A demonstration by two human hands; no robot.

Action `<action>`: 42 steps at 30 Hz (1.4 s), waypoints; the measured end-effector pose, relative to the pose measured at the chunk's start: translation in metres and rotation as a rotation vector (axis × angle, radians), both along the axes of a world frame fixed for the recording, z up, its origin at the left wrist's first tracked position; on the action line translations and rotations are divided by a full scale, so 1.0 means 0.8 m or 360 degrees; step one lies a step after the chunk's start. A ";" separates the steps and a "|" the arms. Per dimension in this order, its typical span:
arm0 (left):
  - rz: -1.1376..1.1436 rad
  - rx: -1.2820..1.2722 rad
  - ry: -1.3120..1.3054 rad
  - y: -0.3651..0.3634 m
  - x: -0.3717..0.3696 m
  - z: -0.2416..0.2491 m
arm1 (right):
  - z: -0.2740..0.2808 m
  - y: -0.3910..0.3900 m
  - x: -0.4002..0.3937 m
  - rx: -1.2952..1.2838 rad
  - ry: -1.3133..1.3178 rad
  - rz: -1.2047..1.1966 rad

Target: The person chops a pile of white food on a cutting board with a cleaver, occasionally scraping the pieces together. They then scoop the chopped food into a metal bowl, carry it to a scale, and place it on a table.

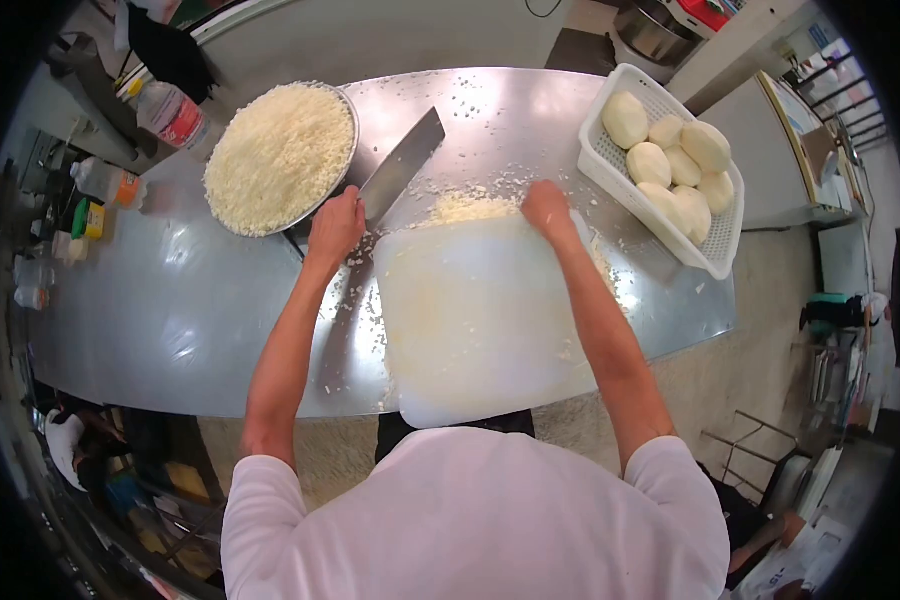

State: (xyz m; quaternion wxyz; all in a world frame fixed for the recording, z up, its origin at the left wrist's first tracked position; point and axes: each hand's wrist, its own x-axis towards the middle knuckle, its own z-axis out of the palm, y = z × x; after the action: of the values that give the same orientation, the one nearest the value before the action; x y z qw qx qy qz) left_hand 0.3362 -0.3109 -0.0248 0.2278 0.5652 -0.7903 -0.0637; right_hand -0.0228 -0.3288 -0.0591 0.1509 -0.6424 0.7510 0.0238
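Note:
My left hand [337, 228] is closed round the handle of a broad cleaver [403, 168], whose blade points up and to the right beside a bowl heaped with chopped white bits [282, 158]. At the far right corner of the white cutting board [485, 315], my right hand [550, 208] is closed on the board's edge. Chopped bits [470, 207] lie in a strip along the board's far edge, between my hands. The board's near edge reaches my body.
A white basket [595, 160] of peeled round pieces [707, 147] stands at the right of the metal table [200, 330]. Bottles [175, 118] stand at the left. People are at the lower left [65, 445] and lower right [770, 535].

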 end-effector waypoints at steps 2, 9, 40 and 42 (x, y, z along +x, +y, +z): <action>-0.0039 0.0270 0.0149 -0.029 0.001 -0.023 | -0.006 0.023 0.021 -0.0198 -0.0038 0.0212; -0.0420 0.1273 0.0502 -0.080 -0.058 -0.008 | 0.018 0.088 0.024 -0.0846 -0.0928 0.0206; -0.0587 -0.0009 0.0099 0.157 -0.120 0.015 | -0.034 0.344 -0.091 -0.0960 -0.0285 -0.1308; -0.0575 0.0016 0.0078 0.198 -0.131 0.018 | -0.047 0.325 -0.104 -0.1001 -0.0333 -0.1126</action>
State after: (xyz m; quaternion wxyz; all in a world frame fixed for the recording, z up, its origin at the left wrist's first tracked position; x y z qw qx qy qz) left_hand 0.2317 -0.1525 -0.0108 0.2290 0.4133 -0.8729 -0.1213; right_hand -0.1058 -0.0689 -0.0970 0.0229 -0.3611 0.8749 -0.3219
